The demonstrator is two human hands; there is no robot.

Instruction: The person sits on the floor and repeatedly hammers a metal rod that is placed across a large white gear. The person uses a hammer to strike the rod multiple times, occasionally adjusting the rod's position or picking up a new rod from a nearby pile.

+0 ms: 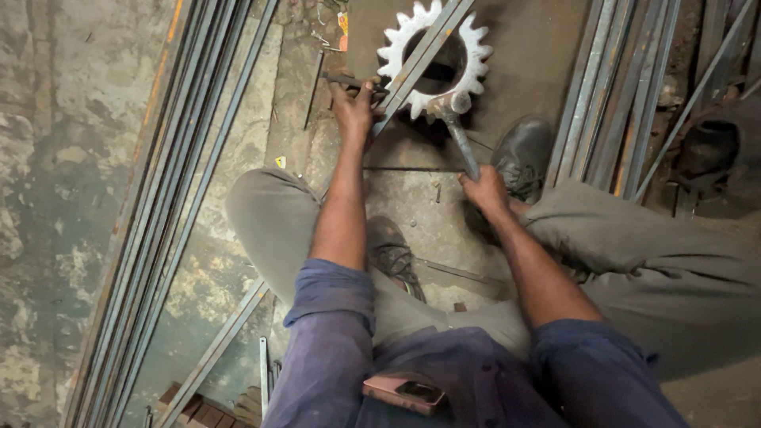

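Long grey steel flat bars: bundled on the concrete floor, far left. Left hand: fingers clenched on a thin dark metal rod, pinning it by the white toothed gear wheel. Angled steel strip: lies across the gear. Right hand: closed round the grey metal hammer, head at the gear's lower rim. Advisable: steady rod, short square blows, fingers away from the head.
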